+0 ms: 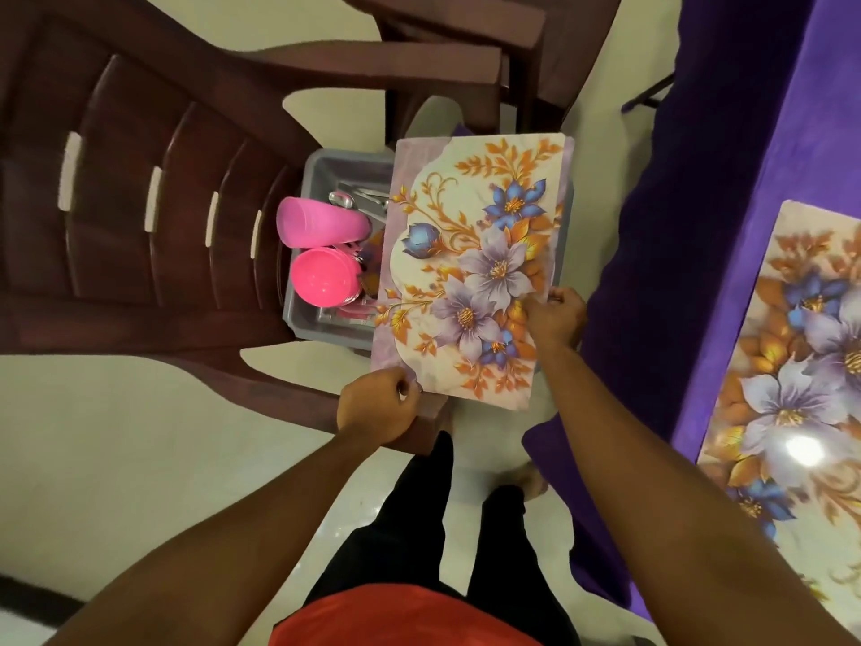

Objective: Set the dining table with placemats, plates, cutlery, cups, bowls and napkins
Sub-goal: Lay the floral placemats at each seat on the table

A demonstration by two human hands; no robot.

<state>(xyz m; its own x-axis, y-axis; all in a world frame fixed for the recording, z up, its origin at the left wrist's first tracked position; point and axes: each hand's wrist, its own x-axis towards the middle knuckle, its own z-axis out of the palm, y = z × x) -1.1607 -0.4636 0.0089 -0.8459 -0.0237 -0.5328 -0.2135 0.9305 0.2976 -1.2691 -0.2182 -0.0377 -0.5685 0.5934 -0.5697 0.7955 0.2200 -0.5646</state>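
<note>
- Right now your hands are apart, each clamped on the same floral placemat (475, 268), which you hold face up and roughly level above the grey tub (321, 170).
- Your left hand (379, 403) pinches the mat's near corner, with the fingers curled onto its edge.
- Your right hand (556, 317) grips the edge that faces the tabletop (834, 109), with the thumb on the printed side.
- The tub sits on the seat of a brown plastic chair (140, 188), and the mat hides its right-hand part.
- Inside the tub's uncovered part, a pink cup (321, 223) lies on its side.
- Just nearer to you sits a second round pink vessel (326, 277) (cup or bowl, I cannot tell which).
- Metal cutlery (363, 198) lies at the tub's far end, partly under the mat's edge.
- A second placemat (801, 389), with the same flower print, lies flat on the purple-covered tabletop to your right, well apart from the one you hold.
- Another brown chair (466, 49) stands beyond the tub.
</note>
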